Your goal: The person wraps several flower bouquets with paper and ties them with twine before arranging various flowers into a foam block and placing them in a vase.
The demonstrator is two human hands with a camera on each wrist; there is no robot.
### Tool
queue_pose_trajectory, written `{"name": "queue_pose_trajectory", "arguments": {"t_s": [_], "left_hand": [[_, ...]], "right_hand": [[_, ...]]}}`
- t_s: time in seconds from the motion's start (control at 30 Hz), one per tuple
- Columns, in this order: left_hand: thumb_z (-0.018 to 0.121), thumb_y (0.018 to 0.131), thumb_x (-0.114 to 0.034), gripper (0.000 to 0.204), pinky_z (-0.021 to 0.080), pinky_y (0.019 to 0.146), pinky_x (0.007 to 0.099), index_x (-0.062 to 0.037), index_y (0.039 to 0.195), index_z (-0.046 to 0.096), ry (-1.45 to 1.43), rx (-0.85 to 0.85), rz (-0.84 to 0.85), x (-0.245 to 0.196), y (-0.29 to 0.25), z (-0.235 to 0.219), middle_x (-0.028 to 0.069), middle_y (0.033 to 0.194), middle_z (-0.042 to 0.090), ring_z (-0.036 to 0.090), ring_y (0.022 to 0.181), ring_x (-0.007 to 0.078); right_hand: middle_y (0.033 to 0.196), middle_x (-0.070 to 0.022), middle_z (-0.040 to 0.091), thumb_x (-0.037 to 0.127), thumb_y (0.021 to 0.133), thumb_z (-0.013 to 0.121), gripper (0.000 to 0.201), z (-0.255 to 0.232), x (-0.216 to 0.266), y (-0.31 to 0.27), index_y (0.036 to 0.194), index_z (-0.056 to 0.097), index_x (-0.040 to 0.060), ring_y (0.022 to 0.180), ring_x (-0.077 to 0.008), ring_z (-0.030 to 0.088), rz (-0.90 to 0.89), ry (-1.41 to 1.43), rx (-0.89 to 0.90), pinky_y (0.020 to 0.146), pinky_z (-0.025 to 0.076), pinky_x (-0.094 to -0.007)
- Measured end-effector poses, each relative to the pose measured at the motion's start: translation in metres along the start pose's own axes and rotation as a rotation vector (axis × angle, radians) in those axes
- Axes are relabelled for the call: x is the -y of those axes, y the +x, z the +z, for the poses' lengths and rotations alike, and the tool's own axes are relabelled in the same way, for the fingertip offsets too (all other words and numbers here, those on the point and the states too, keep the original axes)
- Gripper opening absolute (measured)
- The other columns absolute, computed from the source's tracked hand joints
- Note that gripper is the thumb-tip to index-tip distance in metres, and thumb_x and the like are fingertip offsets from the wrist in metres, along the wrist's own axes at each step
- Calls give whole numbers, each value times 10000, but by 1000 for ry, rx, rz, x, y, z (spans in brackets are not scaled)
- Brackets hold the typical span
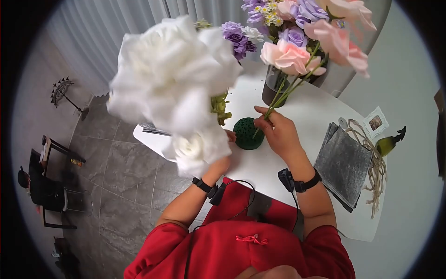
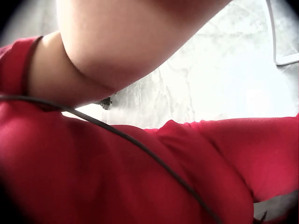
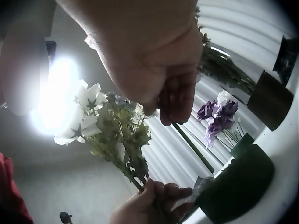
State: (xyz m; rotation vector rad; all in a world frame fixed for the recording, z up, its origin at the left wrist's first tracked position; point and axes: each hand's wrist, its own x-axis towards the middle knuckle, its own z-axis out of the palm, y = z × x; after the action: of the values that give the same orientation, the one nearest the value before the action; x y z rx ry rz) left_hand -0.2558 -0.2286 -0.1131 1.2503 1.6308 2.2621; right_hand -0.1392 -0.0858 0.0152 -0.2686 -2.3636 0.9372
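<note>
My right hand (image 1: 282, 138) (image 3: 154, 70) pinches the thin green stems (image 3: 195, 148) of pink roses (image 1: 290, 56), whose lower ends slant down over a round dark green block with holes (image 1: 246, 139) (image 3: 239, 186). In the right wrist view a stem end hangs above the block, apart from it. White flowers (image 1: 169, 76) (image 3: 77, 127) with green leaves rise on the left, covering most of my left hand (image 1: 222, 163) in the head view. The right wrist view shows that left hand (image 3: 147, 204) gripping their stems beside the block. The left wrist view shows an arm and red clothing, no hand.
A dark vase (image 1: 273, 90) with pink and purple flowers stands at the back of the white table (image 1: 253, 169). Purple flowers (image 1: 238, 41) are left of it. Grey sheets (image 1: 344, 160), cord (image 1: 377, 174), a small frame (image 1: 375, 122) and a green bottle (image 1: 384, 146) lie right.
</note>
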Motion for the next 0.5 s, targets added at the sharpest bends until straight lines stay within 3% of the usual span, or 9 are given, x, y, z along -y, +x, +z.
{"name": "queue_pose_trajectory", "arguments": {"t_s": [0.07,0.13,0.2,0.27,0.3,0.33,0.4,0.5], "left_hand": [[386,1028,-244,316,436,788,290,8,1061,574,-26,-47,-4,25,-2,0,78,914,607,537,821,139],[363,1035,-291,389,438,799,291,-2,1173,583,8,7,-102,-31,4,1,68,946,621,550,848,147],[340,1040,-314,419,444,800,290,-6,1192,581,103,70,-141,-55,13,2,82,977,632,561,872,154],[336,1041,-294,404,450,807,289,-1,1167,584,115,51,-182,-44,9,4,95,1012,638,567,873,154],[327,1042,-256,375,465,803,290,4,1124,583,-15,23,-179,-23,5,3,119,1058,641,574,858,150],[317,1042,-219,352,481,799,291,9,1080,583,-146,-4,-173,-14,6,4,143,1105,643,582,844,146],[308,1041,-189,327,507,762,292,6,1040,570,-51,72,-286,-13,7,-4,162,1134,636,585,812,140],[329,1032,-174,273,519,678,280,1,1031,540,-139,36,-271,-11,9,-2,155,1080,642,607,851,152]], "right_hand": [[853,-135,685,149,873,649,217,2,2,4,1048,635,23,753,-283,670,-6,47,-79,666,521,-344],[829,-130,686,149,878,642,227,5,-4,3,1070,628,28,749,-281,672,-206,-136,-155,659,522,-348],[850,-134,686,140,879,638,222,4,-5,1,1072,625,32,759,-286,669,-179,-121,-134,661,522,-355],[895,-132,687,132,879,634,196,4,-10,0,1048,623,33,777,-296,665,-131,-212,-122,669,522,-364],[956,-129,686,138,881,631,175,5,-11,1,1013,614,26,803,-314,657,-5,-97,-48,685,523,-374],[956,-129,686,138,881,631,175,7,-13,1,1013,614,26,803,-314,657,-4,-98,-47,685,523,-374],[973,-124,686,152,890,620,171,11,-18,-1,1003,608,24,813,-326,653,-72,-46,-92,689,522,-377],[951,-124,685,156,902,603,173,11,-21,0,1016,603,26,814,-330,652,-84,-46,-94,686,519,-377]]}}
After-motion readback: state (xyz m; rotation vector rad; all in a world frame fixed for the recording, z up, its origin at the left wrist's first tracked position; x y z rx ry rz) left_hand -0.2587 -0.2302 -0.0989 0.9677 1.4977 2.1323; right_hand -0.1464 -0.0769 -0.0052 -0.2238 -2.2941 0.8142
